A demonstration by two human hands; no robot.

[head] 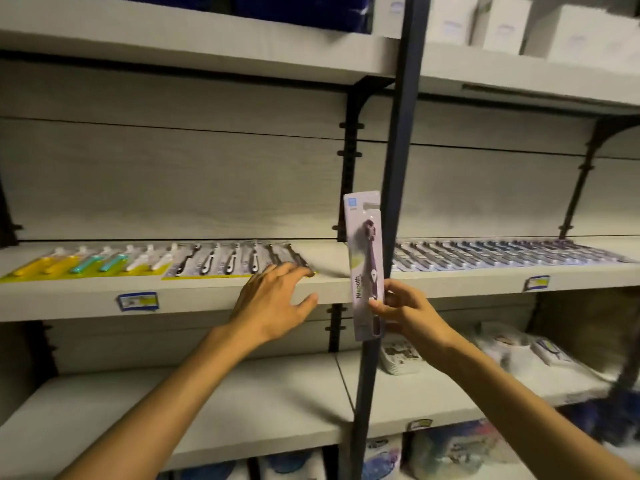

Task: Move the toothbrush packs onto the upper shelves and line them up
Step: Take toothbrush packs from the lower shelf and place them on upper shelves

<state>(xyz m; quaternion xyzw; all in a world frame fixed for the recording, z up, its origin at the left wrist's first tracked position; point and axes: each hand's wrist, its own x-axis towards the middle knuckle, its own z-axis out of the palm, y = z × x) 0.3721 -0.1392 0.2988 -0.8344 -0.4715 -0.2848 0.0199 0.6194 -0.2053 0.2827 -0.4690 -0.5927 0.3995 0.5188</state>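
Pack (365, 265), pale w/ dark brush, upright, pinched by right hand (408, 311); left hand (273, 303) fingers loose.

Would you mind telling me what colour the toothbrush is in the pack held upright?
Dark purple, on a pale lilac card; the toothbrush pack shows best in the head view.

Toothbrush pack (365, 265), pinched upright in the right hand (410, 311): vertical wording just above the grip read roughly "Nlepoth", the letters uncertain; the small blue square at its top end was illegible. Shelf-edge price labels, one (138, 301) left of the grip and one (536, 283) right of it, were too blurred to read.
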